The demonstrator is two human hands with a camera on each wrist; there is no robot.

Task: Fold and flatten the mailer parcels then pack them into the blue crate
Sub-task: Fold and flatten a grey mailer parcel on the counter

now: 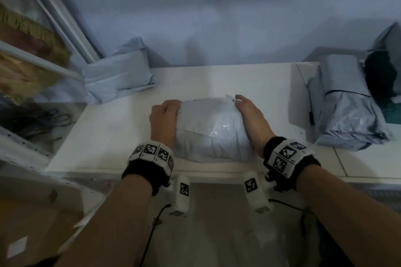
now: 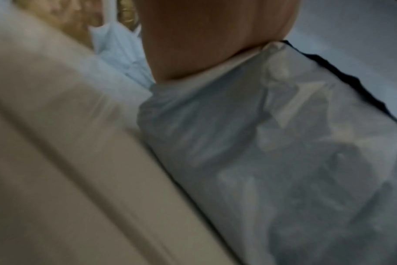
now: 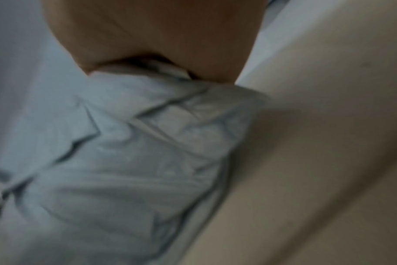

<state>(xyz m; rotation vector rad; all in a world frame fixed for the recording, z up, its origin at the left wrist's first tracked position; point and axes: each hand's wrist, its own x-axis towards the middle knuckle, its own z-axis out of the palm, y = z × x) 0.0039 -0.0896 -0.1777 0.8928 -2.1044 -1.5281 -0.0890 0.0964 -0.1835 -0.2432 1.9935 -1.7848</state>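
While our left hand and right hand clasp either end of the puffy pale-grey plastic mailer parcel at the near edge of the white table, we note risk: trapped air springing folds open.

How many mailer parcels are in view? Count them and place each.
3. One parcel held between both hands at the table's middle, one at the back left, one on the right; others may be hidden.
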